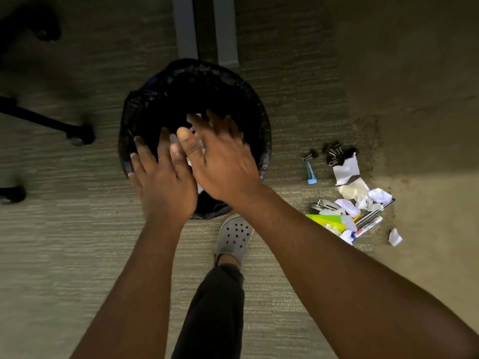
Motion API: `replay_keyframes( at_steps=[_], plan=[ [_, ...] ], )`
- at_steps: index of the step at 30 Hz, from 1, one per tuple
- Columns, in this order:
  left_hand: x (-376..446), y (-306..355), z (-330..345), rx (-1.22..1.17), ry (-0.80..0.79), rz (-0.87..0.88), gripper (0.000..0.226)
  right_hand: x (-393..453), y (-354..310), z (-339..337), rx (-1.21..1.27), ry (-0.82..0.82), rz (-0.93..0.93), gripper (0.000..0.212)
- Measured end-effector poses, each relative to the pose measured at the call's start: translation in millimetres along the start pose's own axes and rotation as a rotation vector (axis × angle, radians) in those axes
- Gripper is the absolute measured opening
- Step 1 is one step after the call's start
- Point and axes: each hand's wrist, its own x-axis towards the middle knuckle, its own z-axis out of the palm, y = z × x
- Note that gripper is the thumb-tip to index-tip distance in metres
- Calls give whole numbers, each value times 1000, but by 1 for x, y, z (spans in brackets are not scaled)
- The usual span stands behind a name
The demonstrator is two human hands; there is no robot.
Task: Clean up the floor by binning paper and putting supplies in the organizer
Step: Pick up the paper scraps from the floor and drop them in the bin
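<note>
**Hands over bin, litter on carpet**

Ribbed beige carpet (77,242) is covering the floor. A round bin (145,104) with a crinkled glossy black liner is sitting centre. The left hand (163,182) and right hand (223,167) are hovering over it, fingers spread wide, gripping nothing; white paper (195,143) is showing beneath them. Right of the bin, crumpled paper scraps (373,198), black binder clips (337,151), markers (368,224) and a small blue bottle (309,169) are lying in a loose pile.

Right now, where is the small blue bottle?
In the head view, the small blue bottle lies on the carpet right of the black-lined bin, beside a lone binder clip.
</note>
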Motion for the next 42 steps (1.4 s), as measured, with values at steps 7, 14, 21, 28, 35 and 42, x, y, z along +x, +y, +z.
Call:
replay_keyframes(
  at_steps=[7,14,21,28,35,42],
  plan=[
    [-4,-18,12,100,-107,16,54,-8,16,17,-177,44,-63,67],
    [-50,17,7,-147,-23,246,54,-67,44,-5,104,299,-5,58],
    [-135,57,82,-210,-211,473,36,-143,154,-20,82,458,201,40],
    [-151,22,230,144,-685,280,52,-196,299,0,-134,138,575,70],
    [-151,-29,343,413,-809,312,67,-210,387,39,-224,52,667,98],
    [-145,-43,367,337,-671,441,33,-208,409,64,-65,280,624,88]
  ],
)
